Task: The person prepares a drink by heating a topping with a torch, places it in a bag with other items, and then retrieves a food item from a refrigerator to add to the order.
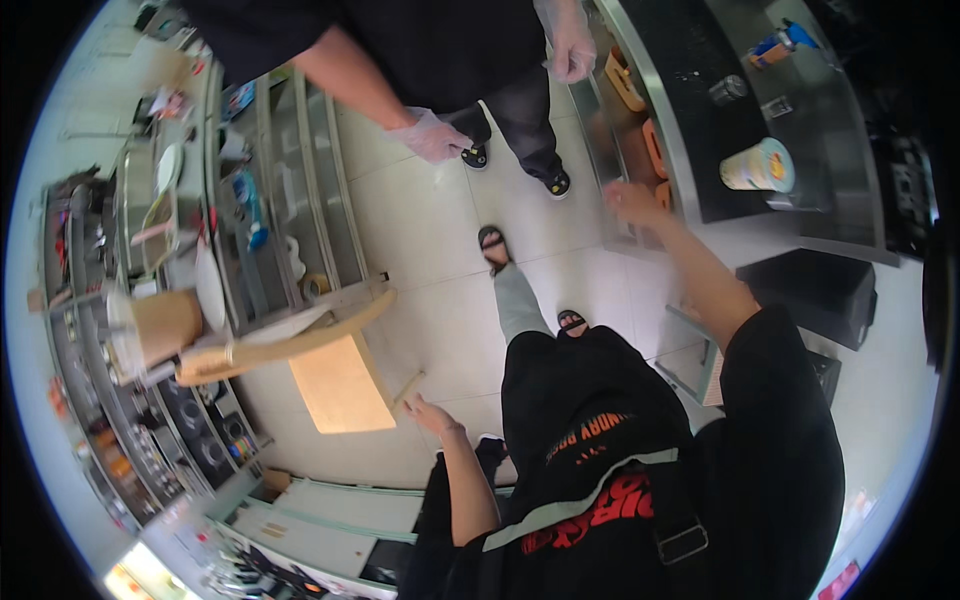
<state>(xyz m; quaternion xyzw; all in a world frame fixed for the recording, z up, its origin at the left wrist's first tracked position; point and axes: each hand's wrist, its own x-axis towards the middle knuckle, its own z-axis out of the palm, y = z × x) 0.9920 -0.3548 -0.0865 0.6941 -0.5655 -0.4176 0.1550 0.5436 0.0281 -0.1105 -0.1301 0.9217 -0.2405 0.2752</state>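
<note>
My left hand hangs over the tiled floor beside a wooden chair, its fingers apart and nothing seen in it. On the other side, my right hand is raised near the end of a metal counter, blurred, with no object visible in it. A lidded tub with a pale blue top stands on that counter, beyond my right hand. I wear a black apron with red and orange lettering. Neither hand seems to touch anything, though the left is close to a chair leg.
A person in dark clothes and clear plastic gloves stands facing me. At left are metal shelves with kitchenware and a brown container. A black bin-like box and a small stool are at right. Another person's dark-clad leg shows behind my left arm.
</note>
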